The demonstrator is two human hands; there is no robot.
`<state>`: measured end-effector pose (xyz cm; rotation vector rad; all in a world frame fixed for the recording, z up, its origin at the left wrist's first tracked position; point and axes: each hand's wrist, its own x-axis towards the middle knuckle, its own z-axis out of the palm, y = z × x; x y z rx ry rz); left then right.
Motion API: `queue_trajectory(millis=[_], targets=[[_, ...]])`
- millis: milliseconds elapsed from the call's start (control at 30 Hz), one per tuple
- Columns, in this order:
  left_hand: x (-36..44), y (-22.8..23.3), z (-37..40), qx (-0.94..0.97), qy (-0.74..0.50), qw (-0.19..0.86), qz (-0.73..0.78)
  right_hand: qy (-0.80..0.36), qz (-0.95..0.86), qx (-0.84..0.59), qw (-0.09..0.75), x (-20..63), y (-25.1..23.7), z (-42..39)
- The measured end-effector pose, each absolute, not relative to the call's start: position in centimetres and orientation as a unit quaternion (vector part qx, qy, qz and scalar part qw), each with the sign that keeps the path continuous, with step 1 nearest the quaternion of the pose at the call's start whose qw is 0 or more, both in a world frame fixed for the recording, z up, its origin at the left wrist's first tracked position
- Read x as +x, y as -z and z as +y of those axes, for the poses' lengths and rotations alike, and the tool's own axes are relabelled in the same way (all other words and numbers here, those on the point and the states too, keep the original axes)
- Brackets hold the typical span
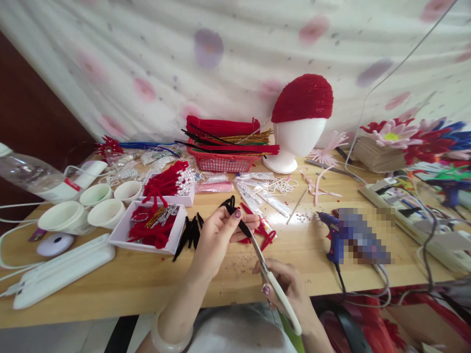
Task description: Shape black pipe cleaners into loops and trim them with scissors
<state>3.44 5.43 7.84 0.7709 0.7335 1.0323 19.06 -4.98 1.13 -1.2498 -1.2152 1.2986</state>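
Observation:
My left hand (221, 233) pinches a bent black pipe cleaner (244, 227) above the middle of the table's front part. In my right hand (285, 282) is a pair of scissors (274, 287) with white handles, its blades pointing up and left to the lower end of the black piece. Whether the blades touch or cut it, I cannot tell. Several folded black pipe cleaner pieces (189, 234) lie just left of my left hand. Behind my hands, red fuzzy pieces (268, 239) lie on the wood.
A white box (119, 234) holds red pieces; paper cups (106, 212) and a white power bank (66, 269) stand left. Behind are a red basket (224, 162) of pipe cleaners and a white foam head (300, 137) with a red cap. A blue glue gun (334, 235) lies right, beside a power strip (382, 201).

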Motion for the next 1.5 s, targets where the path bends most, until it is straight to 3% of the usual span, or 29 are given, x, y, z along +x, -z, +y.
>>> queue_trajectory(millis=[167, 567, 733, 900, 1067, 1233, 1400, 1500], targets=[[3.4, -7.8, 5.5, 0.339, -0.475, 0.744, 0.325, -0.541, -0.488, -0.514, 0.453, 19.1, -1.2, -4.7], [3.1, -7.9, 5.4, 0.249, -0.437, 0.832, 0.232, -0.553, -0.497, -0.433, 0.509, 19.9, -0.3, -4.7], [2.9, -8.1, 5.0, 0.229, -0.446, 0.832, 0.236, -0.508, -0.425, -0.484, 0.571, 20.7, -0.6, -4.2], [2.7, -8.2, 5.0, 0.191, -0.443, 0.848, 0.218, -0.573, -0.491, -0.450, 0.477, 20.7, -1.0, -4.1], [2.5, -8.7, 5.1, 0.201, -0.434, 0.862, 0.168, -0.559, -0.416, -0.471, 0.541, 20.0, -0.8, -4.3], [2.1, -8.4, 4.9, 0.212, -0.409, 0.877, 0.139, -0.686, -0.441, -0.381, 0.434, 19.5, -0.3, -4.8], [1.6, -7.8, 5.0, 0.222, -0.413, 0.871, 0.146, -0.630, -0.329, -0.456, 0.536, 19.2, -0.6, -3.8], [1.6, -7.7, 5.0, 0.195, -0.411, 0.878, 0.150, -0.623, -0.387, -0.431, 0.526, 19.3, -0.7, -4.0]])
